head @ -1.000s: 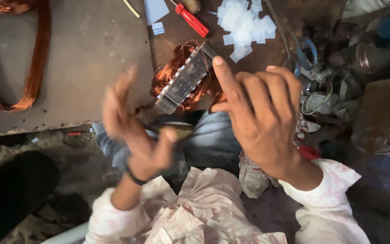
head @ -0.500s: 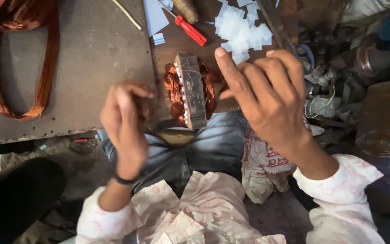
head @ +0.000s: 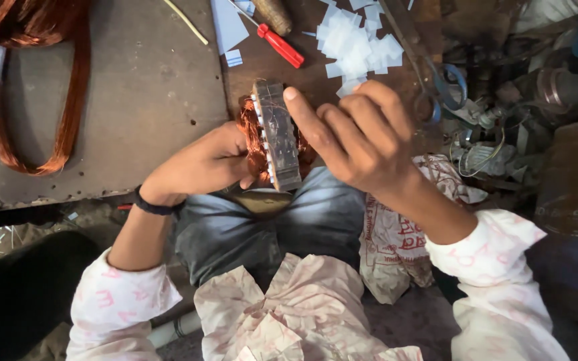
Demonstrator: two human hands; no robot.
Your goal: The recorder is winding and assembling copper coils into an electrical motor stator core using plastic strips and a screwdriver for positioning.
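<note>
stator core (head: pixel 277 134) with copper windings (head: pixel 252 137) stands on edge above the person's lap, at the workbench (head: pixel 135 100) edge. left hand (head: pixel 199 164) grips its winding side, fingers curled. right hand (head: pixel 362 134) rests half-open against its other side, index finger extended.

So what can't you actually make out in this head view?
- Left hand fingertips: hidden behind the copper windings.
- Right hand palm and the metal core's far side: covered by the hand.
- Copper wire coil: cut off by the top edge.
- Scissors: blades run off the top.
</note>
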